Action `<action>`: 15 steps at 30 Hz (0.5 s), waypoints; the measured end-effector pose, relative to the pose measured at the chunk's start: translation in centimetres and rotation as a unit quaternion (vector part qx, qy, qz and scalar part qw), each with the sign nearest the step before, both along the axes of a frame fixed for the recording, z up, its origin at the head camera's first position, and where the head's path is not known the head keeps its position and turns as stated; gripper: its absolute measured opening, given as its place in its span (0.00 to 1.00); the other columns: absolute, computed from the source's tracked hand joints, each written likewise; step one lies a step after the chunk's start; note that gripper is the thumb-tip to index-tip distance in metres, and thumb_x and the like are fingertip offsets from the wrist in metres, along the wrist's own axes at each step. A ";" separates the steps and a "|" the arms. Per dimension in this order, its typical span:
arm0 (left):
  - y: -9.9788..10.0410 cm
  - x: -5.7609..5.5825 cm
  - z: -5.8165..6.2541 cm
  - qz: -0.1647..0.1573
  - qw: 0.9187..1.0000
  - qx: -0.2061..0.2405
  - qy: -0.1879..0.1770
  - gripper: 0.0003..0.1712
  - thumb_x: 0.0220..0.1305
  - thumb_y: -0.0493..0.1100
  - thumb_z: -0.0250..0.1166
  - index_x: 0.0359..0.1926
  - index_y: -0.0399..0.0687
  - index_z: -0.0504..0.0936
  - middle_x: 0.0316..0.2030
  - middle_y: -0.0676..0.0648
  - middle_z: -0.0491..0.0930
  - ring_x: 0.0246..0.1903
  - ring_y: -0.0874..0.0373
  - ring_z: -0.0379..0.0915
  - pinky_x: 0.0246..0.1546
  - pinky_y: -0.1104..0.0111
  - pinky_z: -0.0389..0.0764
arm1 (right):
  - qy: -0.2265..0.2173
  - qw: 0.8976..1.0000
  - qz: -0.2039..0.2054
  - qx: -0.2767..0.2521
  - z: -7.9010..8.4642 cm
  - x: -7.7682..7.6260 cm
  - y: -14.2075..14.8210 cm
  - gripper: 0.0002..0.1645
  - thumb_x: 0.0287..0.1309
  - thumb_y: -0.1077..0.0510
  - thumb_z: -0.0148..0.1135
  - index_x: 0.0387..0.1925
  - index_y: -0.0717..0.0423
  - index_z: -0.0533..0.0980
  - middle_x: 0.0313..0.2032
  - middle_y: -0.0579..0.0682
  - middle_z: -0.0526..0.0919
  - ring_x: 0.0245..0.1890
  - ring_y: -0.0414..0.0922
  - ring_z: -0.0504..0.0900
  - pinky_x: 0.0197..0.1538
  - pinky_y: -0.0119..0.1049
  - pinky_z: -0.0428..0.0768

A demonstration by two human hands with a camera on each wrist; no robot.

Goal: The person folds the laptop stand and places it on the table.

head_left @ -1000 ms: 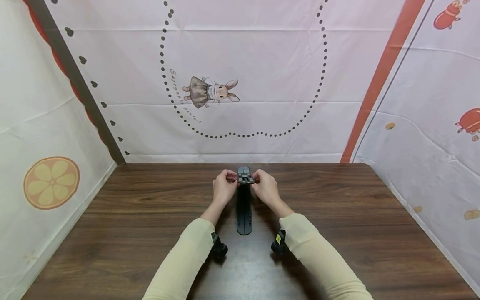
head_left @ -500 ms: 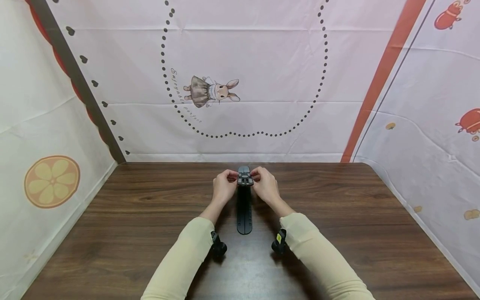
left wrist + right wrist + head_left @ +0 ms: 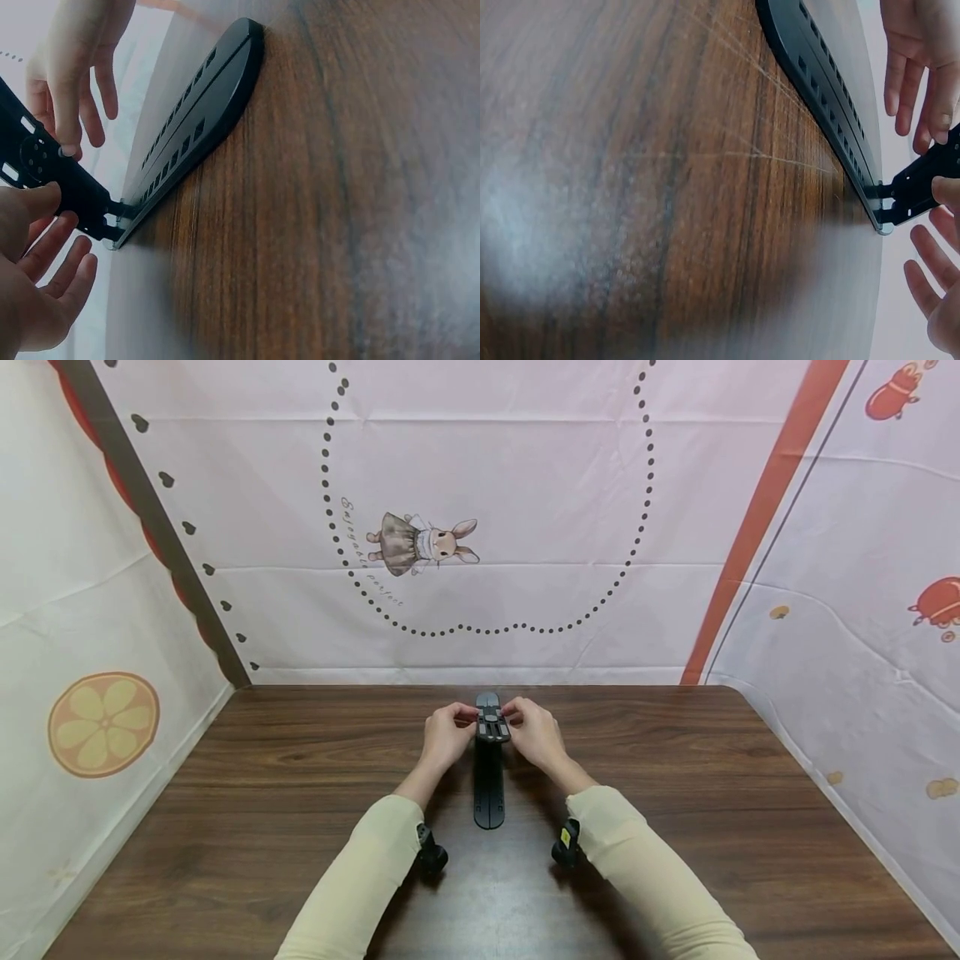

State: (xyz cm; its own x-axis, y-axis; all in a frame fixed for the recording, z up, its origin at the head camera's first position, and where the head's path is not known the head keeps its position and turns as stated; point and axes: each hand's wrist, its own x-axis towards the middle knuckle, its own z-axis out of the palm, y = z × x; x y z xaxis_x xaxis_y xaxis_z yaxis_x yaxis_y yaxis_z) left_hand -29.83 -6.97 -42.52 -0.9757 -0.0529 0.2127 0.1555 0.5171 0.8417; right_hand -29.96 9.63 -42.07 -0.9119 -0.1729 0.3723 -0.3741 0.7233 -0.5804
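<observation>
A black folding stand [image 3: 489, 793] stands on the wooden table, its long slotted base [image 3: 199, 112] lying flat. From the base's far end a hinged upper arm [image 3: 71, 187] rises at an angle, topped by a plate with light pads [image 3: 492, 725]. My left hand [image 3: 444, 739] pinches the left edge of the upper part between thumb and fingers. On the opposite edge my right hand [image 3: 536, 733] pinches it likewise; the right wrist view shows its thumb on the black arm [image 3: 922, 184]. Some fingertips are hidden behind the upper part.
The brown wooden table [image 3: 300, 827] spreads around the stand. A white printed cloth [image 3: 525, 527] hangs behind the table's back edge and along both sides. A small black camera [image 3: 432, 853] is strapped to the left wrist, another camera [image 3: 566, 843] to the right.
The upper part of the stand has tilted slightly toward me, so more of its plate shows. Both hands moved with it, and the wrists have spread a little apart. The base stays put.
</observation>
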 end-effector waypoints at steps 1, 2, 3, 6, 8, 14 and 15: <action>0.0 0.1 0.0 -0.003 1.000 0.000 -0.001 0.08 0.56 0.39 0.66 0.39 0.48 0.83 0.35 0.49 0.83 0.37 0.56 0.79 0.38 0.66 0.79 | 0.000 1.000 0.003 0.004 0.0 0.0 0.1 0.10 0.52 0.60 0.64 0.39 0.52 0.77 0.40 0.47 0.82 0.38 0.43 0.83 0.44 0.41 0.79; 0.0 0.1 0.0 -0.006 1.000 0.000 -0.003 0.08 0.56 0.39 0.66 0.39 0.48 0.83 0.35 0.49 0.83 0.37 0.56 0.79 0.38 0.66 0.79 | -0.001 1.000 0.006 0.009 0.0 0.1 0.1 0.10 0.52 0.60 0.64 0.39 0.52 0.77 0.40 0.47 0.82 0.38 0.43 0.83 0.44 0.41 0.79; -0.1 0.2 0.0 -0.008 1.000 -0.001 -0.004 0.08 0.56 0.39 0.66 0.39 0.48 0.83 0.35 0.49 0.83 0.37 0.56 0.79 0.38 0.66 0.79 | -0.001 1.000 0.010 0.013 0.1 0.1 0.2 0.11 0.52 0.60 0.64 0.39 0.52 0.77 0.40 0.48 0.82 0.38 0.43 0.82 0.44 0.41 0.79; -0.1 0.3 0.1 -0.013 1.000 -0.003 -0.009 0.08 0.56 0.38 0.66 0.39 0.47 0.83 0.35 0.49 0.83 0.37 0.56 0.79 0.37 0.66 0.79 | -0.008 0.999 0.018 0.025 0.1 0.2 0.4 0.12 0.53 0.58 0.64 0.41 0.52 0.78 0.40 0.47 0.81 0.40 0.43 0.82 0.44 0.41 0.79; -0.1 0.4 0.1 -0.018 1.000 -0.006 -0.008 0.09 0.56 0.37 0.66 0.39 0.47 0.83 0.36 0.48 0.83 0.38 0.55 0.80 0.37 0.66 0.79 | -0.011 0.999 0.023 0.031 0.1 0.2 0.5 0.13 0.54 0.57 0.64 0.43 0.52 0.78 0.40 0.47 0.81 0.40 0.43 0.82 0.44 0.41 0.79; -0.2 0.7 0.0 -0.026 0.999 -0.040 -0.001 0.10 0.53 0.34 0.67 0.38 0.45 0.83 0.35 0.47 0.84 0.37 0.54 0.80 0.40 0.64 0.79 | -0.010 0.997 0.039 0.064 -0.2 0.6 0.7 0.15 0.54 0.56 0.64 0.46 0.51 0.78 0.44 0.46 0.81 0.41 0.44 0.82 0.42 0.42 0.79; -0.3 0.8 0.0 -0.027 0.999 -0.047 -0.002 0.10 0.52 0.34 0.67 0.38 0.45 0.83 0.35 0.47 0.84 0.36 0.54 0.80 0.40 0.63 0.79 | -0.009 0.997 0.041 0.070 -0.3 0.7 0.8 0.16 0.54 0.56 0.64 0.46 0.50 0.78 0.44 0.46 0.81 0.41 0.44 0.82 0.41 0.42 0.79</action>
